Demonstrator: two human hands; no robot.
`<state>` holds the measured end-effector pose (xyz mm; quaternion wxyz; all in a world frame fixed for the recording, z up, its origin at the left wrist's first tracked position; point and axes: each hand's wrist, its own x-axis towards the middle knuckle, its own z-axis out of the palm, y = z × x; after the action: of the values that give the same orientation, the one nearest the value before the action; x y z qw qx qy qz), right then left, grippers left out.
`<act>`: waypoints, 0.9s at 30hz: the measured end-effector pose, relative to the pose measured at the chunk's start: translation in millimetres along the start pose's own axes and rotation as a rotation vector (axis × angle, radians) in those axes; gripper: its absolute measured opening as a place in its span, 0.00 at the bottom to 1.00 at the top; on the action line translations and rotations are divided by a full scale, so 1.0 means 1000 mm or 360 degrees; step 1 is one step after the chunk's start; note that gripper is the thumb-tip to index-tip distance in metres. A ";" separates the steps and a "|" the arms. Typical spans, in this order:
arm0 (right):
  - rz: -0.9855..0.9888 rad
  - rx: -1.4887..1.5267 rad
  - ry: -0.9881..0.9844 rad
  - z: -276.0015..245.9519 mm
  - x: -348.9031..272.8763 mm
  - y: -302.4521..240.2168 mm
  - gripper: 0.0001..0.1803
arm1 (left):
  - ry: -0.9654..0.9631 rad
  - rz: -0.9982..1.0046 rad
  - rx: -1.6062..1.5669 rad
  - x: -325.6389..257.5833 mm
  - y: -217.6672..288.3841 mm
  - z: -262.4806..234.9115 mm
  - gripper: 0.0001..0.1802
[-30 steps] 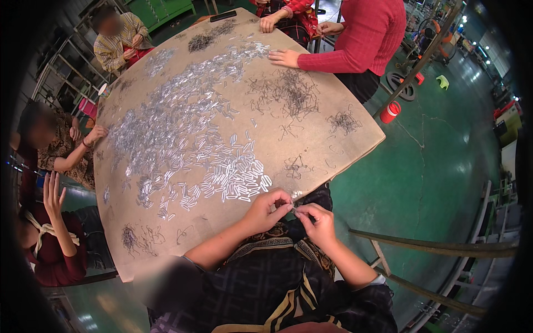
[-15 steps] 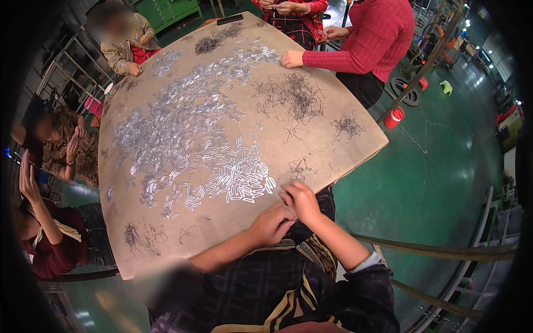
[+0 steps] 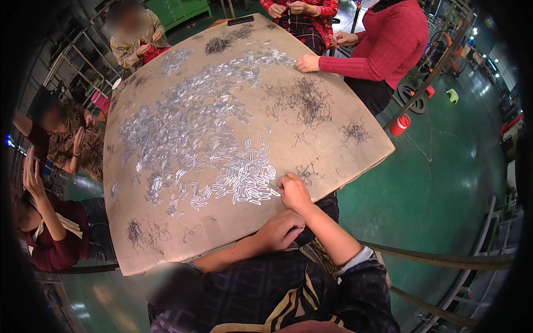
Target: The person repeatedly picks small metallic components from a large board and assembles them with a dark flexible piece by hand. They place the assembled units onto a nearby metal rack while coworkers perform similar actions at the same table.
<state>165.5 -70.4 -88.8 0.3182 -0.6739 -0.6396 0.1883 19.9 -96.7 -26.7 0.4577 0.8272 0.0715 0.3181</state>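
Observation:
Many small, shiny oval metal loops lie in a long loose pile across the cardboard-covered table. At the pile's near right edge is my right hand, its fingers pinched down at a loop by the fingertips. Just below it, over the table's near edge, my left hand is curled closed against my right wrist. Whatever its fingers hold is hidden. Thin dark wire pieces lie scattered beyond my right hand.
More dark wire heaps lie at the near left, far right and far end. Co-workers sit around the table; one in a red sweater rests a hand by the loops. A red container stands right of the table.
My right hand has moved up and away from my left fingers to the edge of the loop pile. My left hand stays low, slightly to the right. The whole view has shifted a little.

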 end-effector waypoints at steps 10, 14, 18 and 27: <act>0.0269 0.0330 0.0029 -0.038 -0.019 0.013 0.12 | 0.0045 -0.0157 -0.0030 0.000 -0.001 0.004 0.08; 0.0708 0.1160 -0.0070 -0.070 -0.041 0.008 0.08 | 0.0107 -0.0284 -0.0014 -0.001 -0.004 0.007 0.07; 0.0734 0.1246 -0.0017 -0.095 -0.068 -0.014 0.07 | 0.0157 -0.0361 0.0033 0.000 -0.007 0.008 0.06; 0.0314 0.0790 0.0227 -0.096 -0.100 -0.038 0.06 | 0.0083 -0.0406 0.0110 -0.001 -0.009 0.014 0.07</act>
<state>190.0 -187.6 -8.8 0.4980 -0.6459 -0.4810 0.3215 29.2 -101.7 -39.4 0.4635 0.8181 0.1990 0.2761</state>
